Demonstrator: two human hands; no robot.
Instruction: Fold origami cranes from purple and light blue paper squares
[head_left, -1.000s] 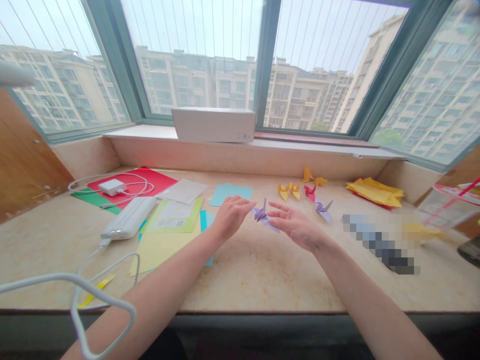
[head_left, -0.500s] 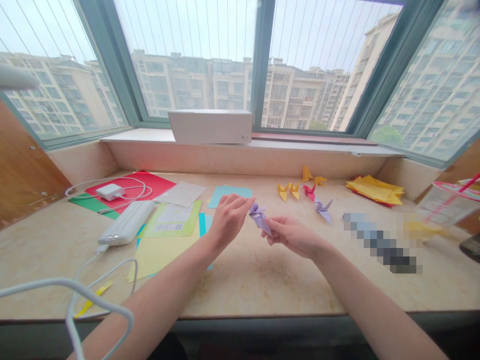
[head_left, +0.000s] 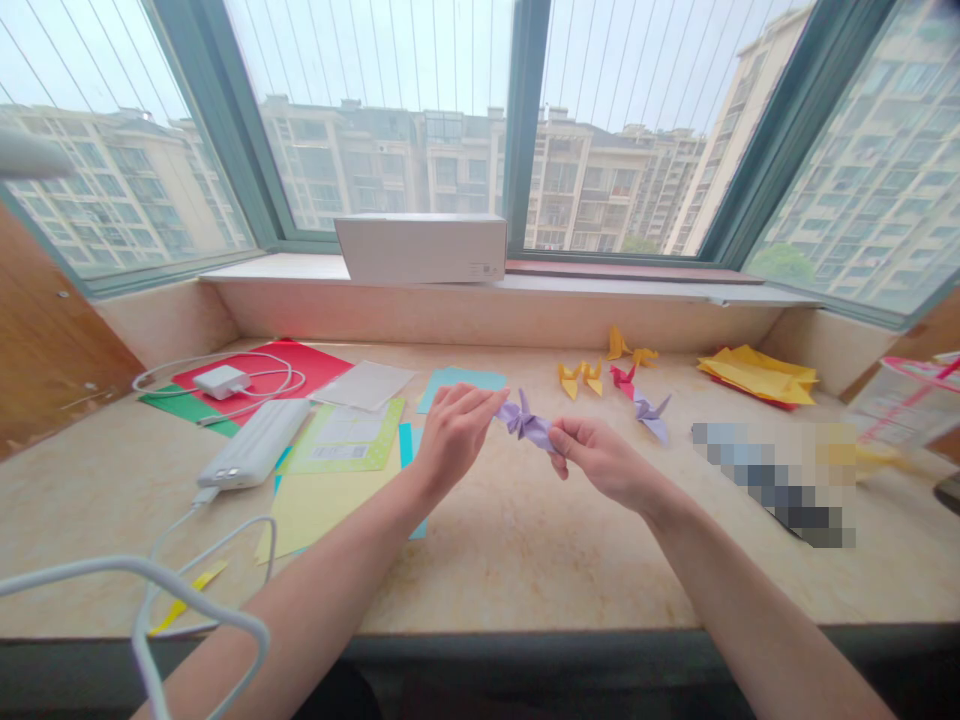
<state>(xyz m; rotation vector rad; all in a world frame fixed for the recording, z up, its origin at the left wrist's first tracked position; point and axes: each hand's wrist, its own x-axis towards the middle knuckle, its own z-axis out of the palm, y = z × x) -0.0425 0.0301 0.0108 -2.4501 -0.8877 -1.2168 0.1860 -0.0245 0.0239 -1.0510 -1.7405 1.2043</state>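
Note:
A purple paper crane [head_left: 523, 421] is held above the table between my two hands, its wings spread sideways. The fingers of my left hand [head_left: 463, 425] pinch its left wing tip. From the other side, my right hand [head_left: 592, 452] grips the right wing between thumb and fingers. Beyond my right hand, a second purple crane [head_left: 652, 417] rests on the table beside a red crane [head_left: 623, 379]. Several yellow cranes stand behind these, one of them a yellow crane [head_left: 569, 380] at the left of the group.
Coloured paper sheets [head_left: 330, 510] lie on the left with a white power bank [head_left: 255, 445], a charger [head_left: 221, 381] and looping cables. A yellow paper stack [head_left: 757, 375] sits at the back right, near a clear cup [head_left: 907, 400]. A white box [head_left: 422, 250] stands on the sill.
The purple crane has turned and its wings are now stretched wider. My right hand has shifted right and slightly up, while my left hand stays nearly in place.

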